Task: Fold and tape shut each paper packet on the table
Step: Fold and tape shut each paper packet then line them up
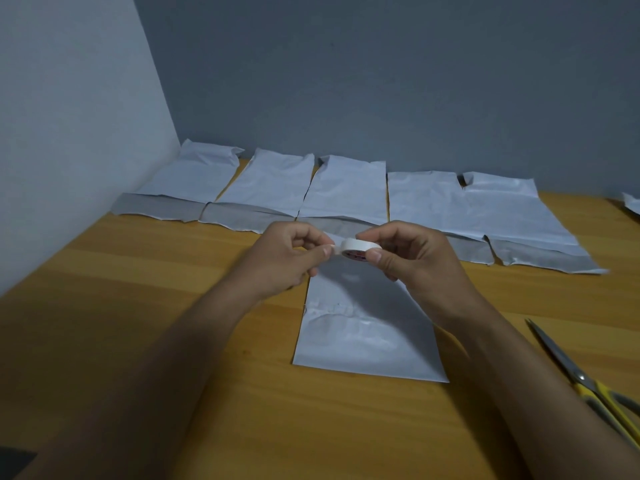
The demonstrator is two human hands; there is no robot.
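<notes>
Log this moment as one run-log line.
step: pulling tape | left hand: pinches tape end | right hand: holds tape roll | packet: underneath | scissors: idle

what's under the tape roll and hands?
A white paper packet lies flat on the wooden table beneath the white tape roll held by the left hand and right hand. Its far end is covered by the hands, so any fold there cannot be seen.

Nothing can be read. The only print in view is a small red and dark label inside the core of the tape roll (356, 250), too blurred to make out any letters or numbers.
</notes>
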